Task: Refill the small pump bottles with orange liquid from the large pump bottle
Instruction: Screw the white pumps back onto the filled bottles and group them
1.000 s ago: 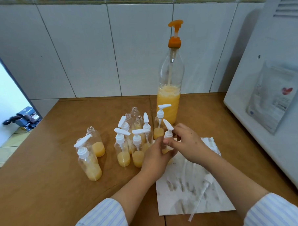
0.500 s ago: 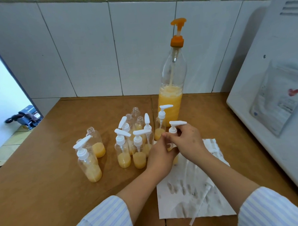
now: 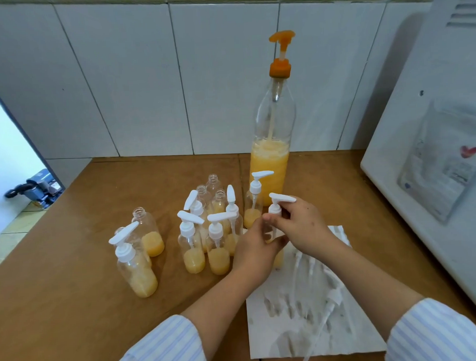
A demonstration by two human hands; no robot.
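The large clear bottle (image 3: 270,162) with an orange pump stands at the back of the table, its lower part filled with orange liquid. Several small clear bottles (image 3: 192,245) with white pumps, partly filled, cluster left of centre; a few at the back (image 3: 213,182) have no pump. My left hand (image 3: 255,250) grips the body of one small bottle (image 3: 278,257) on the paper's edge. My right hand (image 3: 298,224) pinches the collar of its white pump head (image 3: 280,199), whose spout points right. My fingers hide most of this bottle.
A crumpled white paper sheet (image 3: 289,325) lies under my forearms with loose white pump tubes (image 3: 328,307) on it. A white appliance (image 3: 431,144) with a pouch stuck to it borders the wooden table (image 3: 73,310) on the right. Tiled wall behind.
The pump head has turned under my right hand: its spout pointed up-left a second ago and now points right. My left hand kept hold of the bottle.
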